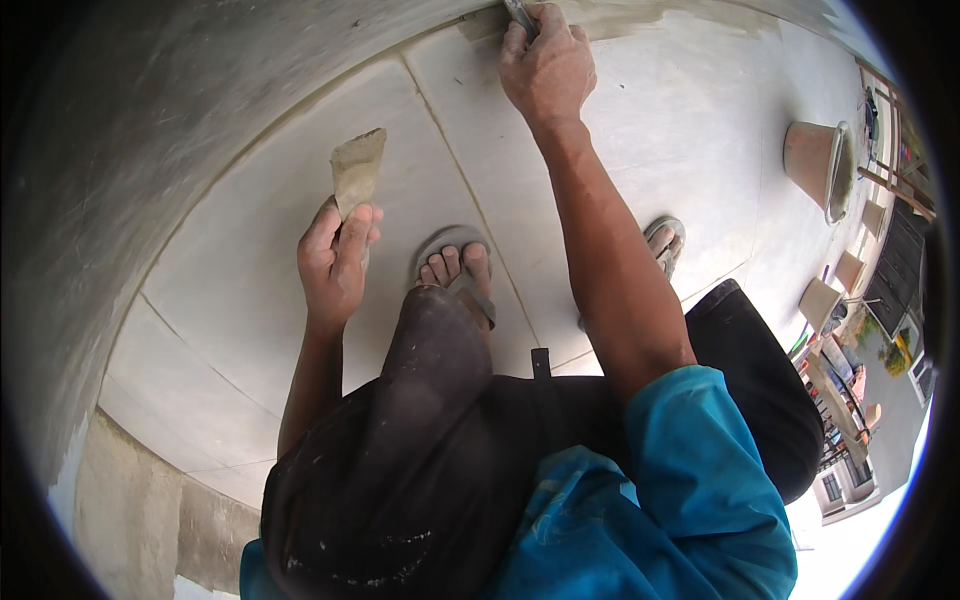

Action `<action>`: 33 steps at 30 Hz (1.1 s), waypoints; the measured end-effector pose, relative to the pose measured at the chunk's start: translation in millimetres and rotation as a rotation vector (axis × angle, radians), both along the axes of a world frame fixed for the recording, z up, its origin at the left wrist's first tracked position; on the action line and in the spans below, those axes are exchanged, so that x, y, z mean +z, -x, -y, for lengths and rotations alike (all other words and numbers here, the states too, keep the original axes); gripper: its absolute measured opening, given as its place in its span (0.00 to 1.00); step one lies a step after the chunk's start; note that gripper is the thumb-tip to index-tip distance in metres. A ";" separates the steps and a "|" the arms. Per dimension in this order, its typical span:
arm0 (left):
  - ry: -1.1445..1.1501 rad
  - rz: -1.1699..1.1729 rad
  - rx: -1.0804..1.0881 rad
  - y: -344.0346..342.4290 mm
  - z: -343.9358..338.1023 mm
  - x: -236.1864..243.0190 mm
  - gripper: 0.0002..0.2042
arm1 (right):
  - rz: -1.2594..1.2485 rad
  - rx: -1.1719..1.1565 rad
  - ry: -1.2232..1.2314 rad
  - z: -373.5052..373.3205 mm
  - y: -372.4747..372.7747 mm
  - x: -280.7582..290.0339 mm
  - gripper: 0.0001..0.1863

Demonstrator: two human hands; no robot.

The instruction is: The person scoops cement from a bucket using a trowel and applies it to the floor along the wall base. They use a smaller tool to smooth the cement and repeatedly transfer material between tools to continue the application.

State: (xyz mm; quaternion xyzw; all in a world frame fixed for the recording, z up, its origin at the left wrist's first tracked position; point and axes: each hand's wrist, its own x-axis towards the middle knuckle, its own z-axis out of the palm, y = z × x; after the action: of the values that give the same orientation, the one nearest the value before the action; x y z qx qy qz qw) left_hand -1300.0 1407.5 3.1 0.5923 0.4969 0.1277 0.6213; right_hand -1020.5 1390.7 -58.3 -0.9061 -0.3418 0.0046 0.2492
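My left hand (335, 258) grips a flat scraper (357, 165) whose blade is coated in pale beige paste, held upright above the tiles. My right hand (548, 68) is closed on a grey metal tool (519, 17) at the top of the view, against the seam where the pale tiled floor (230, 300) meets the grey wall (140, 90); the tool's working edge is mostly hidden. Thin beige lines run along the seams between tiles. My feet (450, 265), in grey thong sandals, rest on the tiles between and below my hands.
A pinkish bucket (806, 160) with a pale rim stands on the right. Beyond it along the right rim are smaller containers (818, 300), wooden pieces, assorted items and a building (855, 480). A rough concrete strip (145, 470) borders the tiles at lower left.
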 end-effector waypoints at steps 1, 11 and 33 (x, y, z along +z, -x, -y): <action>-0.001 0.000 0.010 1.0 -0.2 -0.8 0.10 | -0.001 -0.020 0.031 -2.1 11.4 0.1 0.11; 0.046 0.050 0.130 2.8 2.8 -3.6 0.11 | 0.114 0.104 -0.070 -20.3 97.7 -26.8 0.17; -0.009 0.035 0.193 18.4 1.2 0.2 0.11 | 0.107 0.167 -0.072 -18.5 82.5 -17.0 0.14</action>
State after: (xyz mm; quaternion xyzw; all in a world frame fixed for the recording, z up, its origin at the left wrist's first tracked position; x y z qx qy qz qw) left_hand -1318.4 1406.3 3.3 0.5421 0.5400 0.1993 0.6122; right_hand -1102.9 1409.1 -75.2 -0.8640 -0.4288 -0.0354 0.2616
